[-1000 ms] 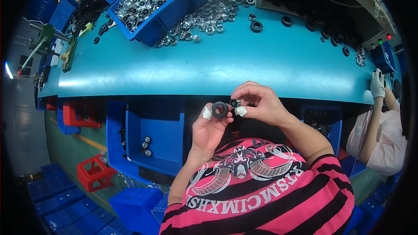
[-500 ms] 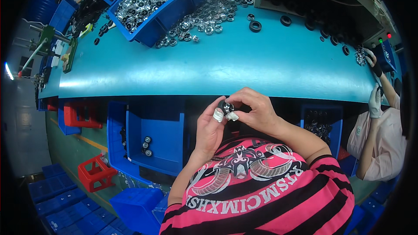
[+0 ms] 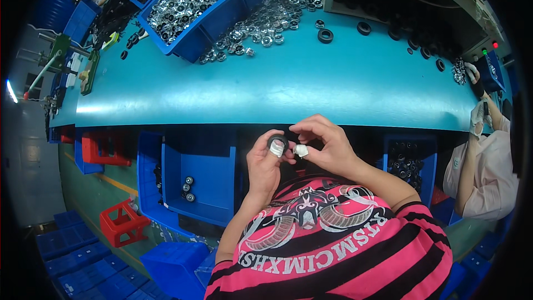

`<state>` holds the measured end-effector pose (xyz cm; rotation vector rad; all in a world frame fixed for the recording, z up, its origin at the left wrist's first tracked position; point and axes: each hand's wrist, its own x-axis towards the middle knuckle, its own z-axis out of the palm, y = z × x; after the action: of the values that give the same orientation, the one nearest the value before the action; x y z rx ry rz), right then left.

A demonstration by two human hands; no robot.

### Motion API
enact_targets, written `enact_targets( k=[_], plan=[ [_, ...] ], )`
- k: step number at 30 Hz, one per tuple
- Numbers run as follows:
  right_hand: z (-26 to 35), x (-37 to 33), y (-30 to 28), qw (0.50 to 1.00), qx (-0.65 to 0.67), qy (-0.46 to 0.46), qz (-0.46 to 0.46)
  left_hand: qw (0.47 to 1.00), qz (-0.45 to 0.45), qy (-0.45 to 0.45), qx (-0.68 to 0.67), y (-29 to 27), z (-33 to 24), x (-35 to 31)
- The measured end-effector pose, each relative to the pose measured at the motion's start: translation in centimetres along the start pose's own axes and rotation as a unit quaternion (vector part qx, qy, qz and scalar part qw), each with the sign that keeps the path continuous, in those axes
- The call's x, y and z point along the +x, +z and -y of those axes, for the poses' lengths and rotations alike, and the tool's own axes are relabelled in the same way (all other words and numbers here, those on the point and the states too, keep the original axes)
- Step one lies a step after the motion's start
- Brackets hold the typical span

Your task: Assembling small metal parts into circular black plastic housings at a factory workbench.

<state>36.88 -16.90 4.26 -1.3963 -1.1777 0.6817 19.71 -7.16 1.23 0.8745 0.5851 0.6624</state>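
Note:
In front of my chest, just below the table's near edge, my left hand [image 3: 263,164] is closed on a small black tyre [image 3: 285,139]. White tape wraps its thumb, which presses across the tyre and hides its middle. Close on the right, my right hand [image 3: 332,147] is held with bent fingers, the index finger and the white-taped thumb apart. No object shows between them. Loose chrome wheel hubs [image 3: 266,40] lie across the table, beside a blue bin [image 3: 195,38] heaped with more of them. Two black tyres [image 3: 325,35] rest nearby.
A blue crate [image 3: 206,173] with several wheels sits below the table at left; another blue bin [image 3: 426,173] holds dark wheels at right. A co-worker's gloved hand [image 3: 478,118] is at the far right. Red stools [image 3: 123,223] and a green hand press [image 3: 55,55] stand left.
My right hand's fingers have come off the wheel and spread apart. The tyre has turned in my left hand, and its chrome part no longer shows. The co-worker's hands have shifted.

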Motion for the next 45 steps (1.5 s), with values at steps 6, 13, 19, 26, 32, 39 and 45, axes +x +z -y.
enact_targets(
  k=[6,13,19,26,32,39,45],
  plan=[
    [-0.6,-0.5,0.5,0.995,0.019,0.078,0.06,0.999,0.027,0.023,0.028,-0.1,-0.1,-0.1],
    [-1.5,-0.6,0.6,0.998,-0.054,0.014,-0.001,0.995,0.06,-0.01,0.08,0.8,0.3,0.2],
    [-0.3,-0.8,1.0,0.996,-0.085,0.016,0.002,0.986,0.025,0.026,0.164,0.5,0.7,0.1],
    [-1.9,-0.6,1.1,0.997,-0.063,0.022,-0.022,0.992,0.048,-0.022,0.111,0.3,0.3,0.5],
    [-1.9,-0.2,0.4,0.969,0.161,0.188,0.0,0.99,0.104,-0.062,0.067,0.4,-0.9,0.0],
    [-2.2,0.0,0.4,0.975,0.097,0.199,0.009,0.975,0.11,-0.008,0.191,1.2,-1.1,-0.7],
    [-2.3,-0.3,0.6,0.973,0.128,0.192,0.005,0.983,0.111,-0.013,0.145,1.1,-0.9,-0.7]
  ],
)
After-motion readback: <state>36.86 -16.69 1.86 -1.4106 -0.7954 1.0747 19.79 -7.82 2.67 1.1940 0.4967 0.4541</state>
